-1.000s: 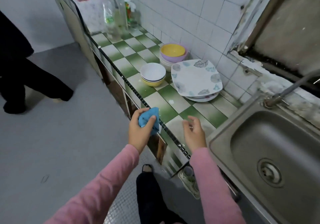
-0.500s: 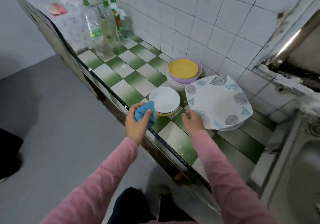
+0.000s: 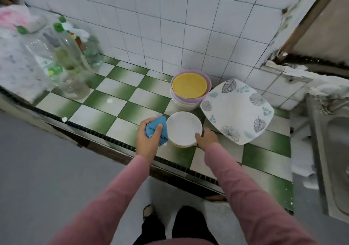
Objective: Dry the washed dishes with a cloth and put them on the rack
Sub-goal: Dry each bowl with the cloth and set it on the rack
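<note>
Clutching cloth [image 3: 157, 126] balled in left hand [image 3: 148, 140] just beside bowl [image 3: 183, 127], ready to wipe, while pinching that bowl's rim with right hand [image 3: 207, 138], probably to lift it from its stack near front edge of counter [image 3: 117, 101], just left of plate [image 3: 236, 110].

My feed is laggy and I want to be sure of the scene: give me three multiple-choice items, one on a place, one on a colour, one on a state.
1. The leaf-print plate lies:
A) left of the white bowl
B) right of it
C) inside it

2. The cloth is:
A) yellow
B) blue
C) pink

3. The right hand:
A) hangs idle
B) holds the cloth
C) grips the white bowl's rim

Answers:
1 B, the plate sits on the bowl's sink side.
2 B, blue fabric is bunched in the left hand.
3 C, its thumb lies over the rim.
</note>
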A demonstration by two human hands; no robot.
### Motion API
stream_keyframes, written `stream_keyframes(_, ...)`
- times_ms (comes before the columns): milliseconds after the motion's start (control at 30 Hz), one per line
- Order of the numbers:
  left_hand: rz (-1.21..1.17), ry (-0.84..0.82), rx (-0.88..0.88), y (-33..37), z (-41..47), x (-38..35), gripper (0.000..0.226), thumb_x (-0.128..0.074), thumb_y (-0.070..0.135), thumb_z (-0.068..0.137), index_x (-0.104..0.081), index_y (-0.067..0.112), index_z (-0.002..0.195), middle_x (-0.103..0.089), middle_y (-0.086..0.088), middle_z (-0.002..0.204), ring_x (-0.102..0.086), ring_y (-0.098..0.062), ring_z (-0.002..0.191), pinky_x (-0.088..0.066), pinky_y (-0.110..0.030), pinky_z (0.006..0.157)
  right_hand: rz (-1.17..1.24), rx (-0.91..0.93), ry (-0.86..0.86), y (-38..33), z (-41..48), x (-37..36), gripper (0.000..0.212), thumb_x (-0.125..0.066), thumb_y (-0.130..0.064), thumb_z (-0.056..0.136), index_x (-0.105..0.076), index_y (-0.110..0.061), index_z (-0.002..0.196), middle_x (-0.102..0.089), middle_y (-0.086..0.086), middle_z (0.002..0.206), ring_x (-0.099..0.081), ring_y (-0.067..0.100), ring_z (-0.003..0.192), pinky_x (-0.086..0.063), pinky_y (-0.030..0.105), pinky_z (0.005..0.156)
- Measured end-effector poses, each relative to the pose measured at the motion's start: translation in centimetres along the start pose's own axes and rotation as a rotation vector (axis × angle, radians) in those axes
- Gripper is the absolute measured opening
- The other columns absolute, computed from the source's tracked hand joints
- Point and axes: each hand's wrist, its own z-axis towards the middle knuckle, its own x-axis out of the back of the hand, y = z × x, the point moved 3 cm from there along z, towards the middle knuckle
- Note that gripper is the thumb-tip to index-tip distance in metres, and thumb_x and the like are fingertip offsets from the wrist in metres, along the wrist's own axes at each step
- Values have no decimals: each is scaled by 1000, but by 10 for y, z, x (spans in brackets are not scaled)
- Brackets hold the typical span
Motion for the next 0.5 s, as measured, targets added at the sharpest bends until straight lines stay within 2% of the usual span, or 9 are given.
stream_keyframes(200,34,-120,-11,2,25,0,25,-66,16,93,-58,13,116,-62,0,109,-62,-11,92,-53,-14,65,-143,-8,28,-9,22,5,47,-47,-29,102,-45,-1,139,-49,20,141,-47,33,128,-39,36,102)
stream_keyframes(367,44,-114,-8,6,49,-9,24,-68,20,92,-59,17,113,-64,-2,110,-63,-18,98,-54,-19,70,-299,38,13,-23,43,6,48,-48,-32,101,-43,-6,142,-49,17,141,-47,33,129,-41,41,107)
stream_keyframes(500,90,-125,-12,10,61,-17,25,-68,21,91,-59,19,114,-63,-3,114,-62,-18,99,-51,-11,63,-420,66,-15,-31,56,5,45,-47,-29,102,-42,-6,140,-50,17,137,-50,33,125,-43,41,104)
